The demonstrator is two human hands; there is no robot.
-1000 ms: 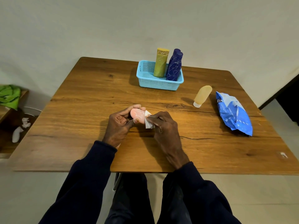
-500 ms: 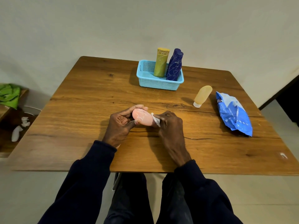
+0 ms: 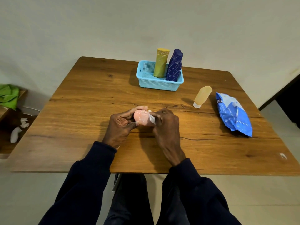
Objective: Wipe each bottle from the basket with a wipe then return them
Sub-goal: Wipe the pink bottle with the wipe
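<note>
Head view shows the left hand (image 3: 121, 125) gripping a pink bottle (image 3: 141, 118) over the table's (image 3: 81, 111) near middle while the right hand (image 3: 165, 122) pinches a wipe (image 3: 152, 119) against it; small, light, probably squashy and slick, best held round its body.

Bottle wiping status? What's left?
In hand: left hand grips the pink bottle, right hand holds a wipe against it. Olive bottle and dark blue bottle stand in the basket; wiped or not, cannot tell. Left: return the pink one and the tan bottle lying on the table.
</note>
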